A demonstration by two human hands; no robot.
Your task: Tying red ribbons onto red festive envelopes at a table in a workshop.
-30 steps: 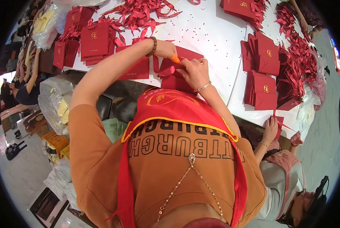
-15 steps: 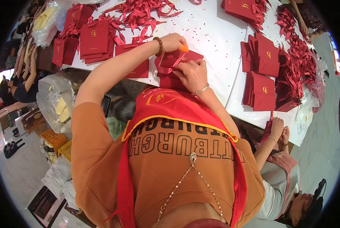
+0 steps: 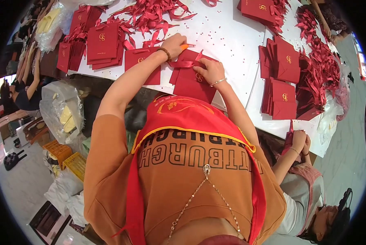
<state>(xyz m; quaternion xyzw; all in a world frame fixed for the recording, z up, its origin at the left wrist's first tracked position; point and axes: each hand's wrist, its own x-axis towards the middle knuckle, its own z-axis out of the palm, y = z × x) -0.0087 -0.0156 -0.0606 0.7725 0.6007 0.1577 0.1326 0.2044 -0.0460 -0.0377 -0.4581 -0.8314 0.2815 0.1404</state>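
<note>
A small red paper gift bag [image 3: 196,86] lies at the table's near edge in front of me, gold print on its face. A dark red ribbon [image 3: 183,64] runs across its upper part, between my two hands. My left hand [image 3: 174,45], with a beaded bracelet on the wrist, is closed around a small tool with an orange handle [image 3: 184,47]; its thin tip points right. My right hand [image 3: 212,72] rests over the bag's upper right, thumb and fingers pinching the ribbon. Another red bag [image 3: 148,75] lies flat beneath my left forearm.
Stacks of red bags [image 3: 103,45] stand at left, with a ribbon heap [image 3: 154,14] behind. More bags [image 3: 287,61] and ribbons lie at right on the white table [image 3: 232,41], scattered with red dots. A co-worker's hands [image 3: 299,143] are at the right corner.
My left hand has moved left and slightly down with the orange-handled tool, away from my right hand. The ribbon now stretches across the bag, and more of the bag's face shows.
</note>
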